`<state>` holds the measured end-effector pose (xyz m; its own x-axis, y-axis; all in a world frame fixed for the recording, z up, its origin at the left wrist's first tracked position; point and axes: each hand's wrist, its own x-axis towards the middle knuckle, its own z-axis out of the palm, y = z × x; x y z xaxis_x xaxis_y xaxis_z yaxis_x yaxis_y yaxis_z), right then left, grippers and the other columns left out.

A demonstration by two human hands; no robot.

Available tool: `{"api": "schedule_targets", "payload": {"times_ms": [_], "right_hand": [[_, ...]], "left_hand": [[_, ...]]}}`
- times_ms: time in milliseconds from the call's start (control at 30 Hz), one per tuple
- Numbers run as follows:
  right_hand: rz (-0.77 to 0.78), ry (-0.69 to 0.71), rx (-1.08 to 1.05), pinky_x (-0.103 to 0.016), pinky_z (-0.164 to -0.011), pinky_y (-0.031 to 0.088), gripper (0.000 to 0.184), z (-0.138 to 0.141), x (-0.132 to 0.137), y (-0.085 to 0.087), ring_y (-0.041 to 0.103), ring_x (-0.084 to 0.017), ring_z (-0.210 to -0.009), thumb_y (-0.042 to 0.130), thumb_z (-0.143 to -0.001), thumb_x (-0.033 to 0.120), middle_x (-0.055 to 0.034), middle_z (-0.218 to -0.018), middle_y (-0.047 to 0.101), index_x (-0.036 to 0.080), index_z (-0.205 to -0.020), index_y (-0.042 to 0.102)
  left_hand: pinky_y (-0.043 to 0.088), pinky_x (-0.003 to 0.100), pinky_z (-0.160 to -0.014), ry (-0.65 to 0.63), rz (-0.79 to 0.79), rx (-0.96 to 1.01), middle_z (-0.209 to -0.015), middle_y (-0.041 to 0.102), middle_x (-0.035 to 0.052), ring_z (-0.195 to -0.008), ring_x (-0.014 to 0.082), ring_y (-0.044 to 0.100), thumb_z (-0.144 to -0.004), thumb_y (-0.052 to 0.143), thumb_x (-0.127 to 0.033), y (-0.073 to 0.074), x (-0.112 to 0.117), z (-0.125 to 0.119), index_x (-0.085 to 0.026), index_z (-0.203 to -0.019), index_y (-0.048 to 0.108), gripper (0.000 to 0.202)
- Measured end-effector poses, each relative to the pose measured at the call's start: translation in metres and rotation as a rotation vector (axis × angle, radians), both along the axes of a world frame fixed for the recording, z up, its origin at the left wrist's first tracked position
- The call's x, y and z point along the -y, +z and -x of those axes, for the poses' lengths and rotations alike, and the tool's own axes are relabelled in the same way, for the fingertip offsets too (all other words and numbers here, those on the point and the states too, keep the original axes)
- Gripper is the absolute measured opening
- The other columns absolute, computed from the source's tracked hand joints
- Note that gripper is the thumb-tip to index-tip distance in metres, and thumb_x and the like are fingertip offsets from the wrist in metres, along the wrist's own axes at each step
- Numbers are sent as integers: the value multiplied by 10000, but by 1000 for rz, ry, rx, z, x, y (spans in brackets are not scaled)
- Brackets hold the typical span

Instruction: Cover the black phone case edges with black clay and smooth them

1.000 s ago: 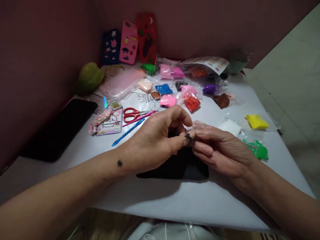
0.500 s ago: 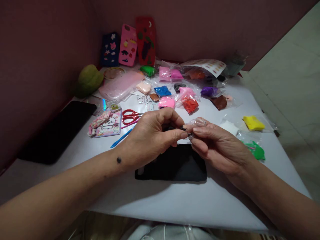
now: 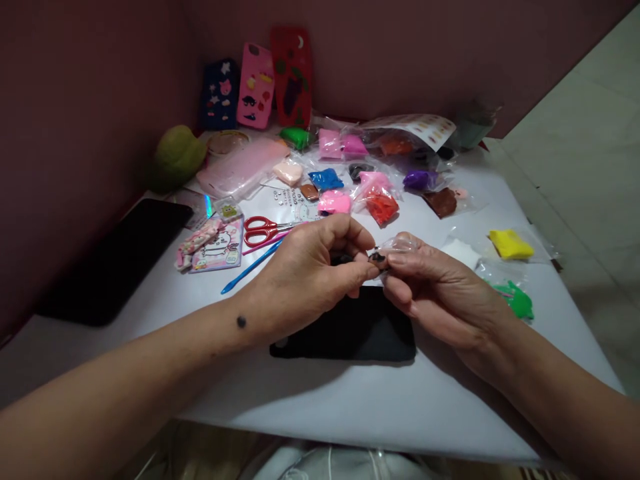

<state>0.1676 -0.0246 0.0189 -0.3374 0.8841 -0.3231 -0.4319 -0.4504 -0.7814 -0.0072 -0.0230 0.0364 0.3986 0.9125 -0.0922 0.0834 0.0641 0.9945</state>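
My left hand (image 3: 313, 273) and my right hand (image 3: 437, 290) meet above a black phone case (image 3: 350, 330) lying flat on the white table (image 3: 350, 393). Both pinch a small clear plastic bag (image 3: 395, 248) with a dark bit of clay (image 3: 376, 257) at its mouth. My left thumb and forefinger close on the dark bit; my right fingers hold the bag. Behind the hands lie red scissors (image 3: 263, 229) and a blue stick tool (image 3: 250, 265).
Several small bags of coloured clay lie at the back, with yellow clay (image 3: 510, 243) and green clay (image 3: 517, 300) at the right. Three decorated phone cases (image 3: 257, 83) lean on the wall. A black tablet (image 3: 117, 260) lies left, a green object (image 3: 177, 157) beyond it.
Both hands stayed together over the black case, shifting slightly up. The fingers keep working the dark bit at the bag's mouth.
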Motion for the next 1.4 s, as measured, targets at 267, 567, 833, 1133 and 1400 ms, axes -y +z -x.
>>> {"api": "schedule_targets", "payload": {"times_ms": [267,567,833,1133,1400], "right_hand": [[31,-6,64,-139,-327,321,303,-1,-1,-2,523,-48,-406,792,-664,107,14,-718,658,159,-708,497],[79,7,-2,-139,-342,352,331,-2,-2,-1,488,-36,-405,805,-582,67,42,-680,625,149,-666,496],[-43,57,91,-131,-295,257,243,-5,4,15,447,-24,-315,729,-748,100,4,-685,685,155,-666,507],[-55,14,103,-136,-271,250,266,-5,3,18,438,-23,-298,742,-706,72,-13,-785,738,168,-711,493],[23,43,15,-110,-286,315,168,-6,1,18,393,-18,-286,721,-708,58,60,-516,549,139,-657,583]], "left_hand": [[350,148,-396,9,-8,-67,-649,572,-73,-436,21,458,-785,709,-149,-1,-4,3,-162,-881,552,184],[333,138,-360,-43,-6,-43,-575,551,-80,-385,22,436,-808,636,-108,-3,-3,0,-171,-839,543,116],[344,128,-331,-49,101,29,-606,559,-81,-399,32,453,-781,706,-161,5,-2,1,-198,-886,513,223],[336,147,-349,-48,-1,-45,-574,581,-65,-391,41,464,-782,693,-146,6,-4,5,-187,-846,559,154],[399,151,-404,11,-183,8,-627,603,-67,-452,42,517,-843,655,-119,3,2,0,-193,-874,606,95]]}}
